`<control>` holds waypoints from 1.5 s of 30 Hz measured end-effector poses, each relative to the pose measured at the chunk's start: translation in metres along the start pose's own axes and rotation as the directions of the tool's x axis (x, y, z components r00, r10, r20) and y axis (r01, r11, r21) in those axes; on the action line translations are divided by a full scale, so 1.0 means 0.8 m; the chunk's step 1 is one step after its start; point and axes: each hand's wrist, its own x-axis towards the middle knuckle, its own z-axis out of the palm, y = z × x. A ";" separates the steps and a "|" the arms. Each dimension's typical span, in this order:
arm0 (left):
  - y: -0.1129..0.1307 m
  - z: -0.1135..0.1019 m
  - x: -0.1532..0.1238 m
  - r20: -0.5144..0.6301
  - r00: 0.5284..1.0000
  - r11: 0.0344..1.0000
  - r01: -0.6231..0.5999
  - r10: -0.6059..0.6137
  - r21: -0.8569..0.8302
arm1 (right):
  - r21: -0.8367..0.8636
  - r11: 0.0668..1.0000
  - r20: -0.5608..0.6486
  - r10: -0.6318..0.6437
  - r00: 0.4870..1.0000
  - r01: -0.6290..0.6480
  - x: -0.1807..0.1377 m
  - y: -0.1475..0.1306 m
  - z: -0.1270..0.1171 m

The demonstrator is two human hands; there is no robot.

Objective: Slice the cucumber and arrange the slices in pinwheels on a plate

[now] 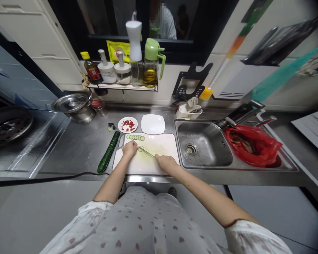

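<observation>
A white cutting board (159,160) lies on the steel counter in front of me. My right hand (166,163) is closed round the handle of a knife (147,152), whose blade points left across the board. My left hand (129,148) has its fingers curled down on a small piece of cucumber (140,149) at the blade's tip. A row of cucumber slices (135,137) lies along the board's far edge. A whole cucumber (108,152) rests on the counter just left of the board.
Behind the board stand a small plate of red chilli pieces (127,124) and a bare white plate (153,124). A sink (202,148) lies to the right, with a red bag (254,145) beyond it. A steel pot (74,106) and a condiment shelf (123,85) stand at the back left.
</observation>
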 end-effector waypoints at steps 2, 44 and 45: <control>-0.001 0.001 0.001 0.001 1.000 1.000 -0.002 0.002 -0.012 | -0.012 1.000 -0.009 0.000 1.000 0.000 -0.001 0.000 0.001; -0.023 -0.008 -0.002 -0.127 0.986 0.980 0.081 -0.105 -0.183 | 0.348 0.920 -0.136 0.240 0.961 -0.180 -0.017 0.048 0.091; -0.026 -0.012 0.002 -0.138 0.984 0.979 0.089 -0.115 -0.184 | 0.349 0.919 -0.134 0.241 0.961 -0.182 -0.017 0.048 0.091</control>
